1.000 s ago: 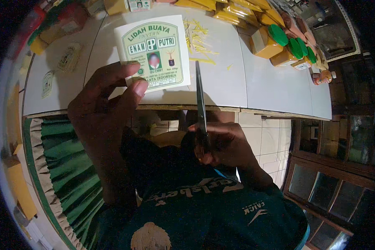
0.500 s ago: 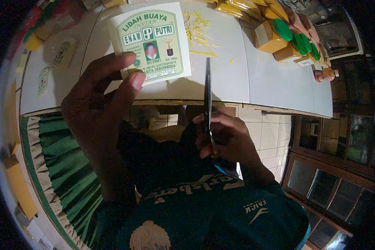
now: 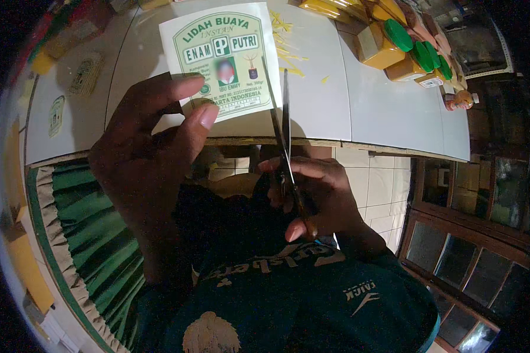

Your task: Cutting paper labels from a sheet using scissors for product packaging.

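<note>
A square white paper label with a green printed arched border and small pictures (image 3: 229,35) is pinched by its lower left corner between the thumb and fingers of my left hand (image 3: 144,141). My right hand (image 3: 321,197) grips a pair of metal scissors (image 3: 284,147), their blades parted and pointing up, with one blade at the label's right edge, near its lower part. Thin yellow strips (image 3: 285,59) lie scattered on the white tabletop (image 3: 318,117) behind the label. At the table's left lie more green-and-white labels (image 3: 82,76).
Green-lidded tubs of yellow contents (image 3: 383,50) and yellow packets (image 3: 335,12) crowd the back right, with a small bottle (image 3: 459,100) at the right end. A green pleated curtain (image 3: 94,223) hangs below left. A wooden glass-paned cabinet (image 3: 453,253) stands right.
My left hand and the label have moved slightly right since half a second ago. The scissor blades have parted and the right blade's tip is higher, meeting the label's edge.
</note>
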Demonstrator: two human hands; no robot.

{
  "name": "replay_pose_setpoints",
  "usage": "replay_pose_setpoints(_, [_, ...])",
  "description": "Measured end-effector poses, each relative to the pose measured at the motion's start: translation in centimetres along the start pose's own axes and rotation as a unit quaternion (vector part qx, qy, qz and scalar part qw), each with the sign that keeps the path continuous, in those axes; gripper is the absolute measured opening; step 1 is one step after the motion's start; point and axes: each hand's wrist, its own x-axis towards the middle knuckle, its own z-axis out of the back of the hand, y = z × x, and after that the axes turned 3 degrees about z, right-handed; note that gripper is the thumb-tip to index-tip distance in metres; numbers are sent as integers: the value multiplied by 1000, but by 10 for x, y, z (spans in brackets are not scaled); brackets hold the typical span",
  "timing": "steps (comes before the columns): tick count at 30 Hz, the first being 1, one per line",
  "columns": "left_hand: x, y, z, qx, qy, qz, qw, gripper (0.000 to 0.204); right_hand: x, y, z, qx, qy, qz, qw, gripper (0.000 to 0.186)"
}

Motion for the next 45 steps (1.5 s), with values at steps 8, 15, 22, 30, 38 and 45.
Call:
replay_pose_setpoints(8, [-3, 1, -3, -34, 27, -18, 999, 28, 7, 6, 0, 11, -10, 30, 999, 83])
replay_pose_setpoints(15, [-2, 4, -4, 4, 29, -31, 999, 29, 9, 11, 0, -1, -7, -5, 1000, 83])
replay_pose_setpoints(22, [-1, 6, -7, -17, 17, -51, 998, 28, 10, 14, 2, -22, 9, -36, 999, 83])
replay_pose_setpoints(30, [-1, 6, -7, -28, 22, -45, 998, 26, 10, 12, -2, -15, -23, -49, 998, 80])
replay_pose_setpoints(38, [-2, 5, -6, -5, 27, -32, 999, 28, 8, 7, -9, 27, -37, -41, 998, 79])
replay_pose_setpoints(45, [1, 6, -4, -31, 43, -8, 999, 27, 9, 3, -7, 31, -24, 6, 999, 74])
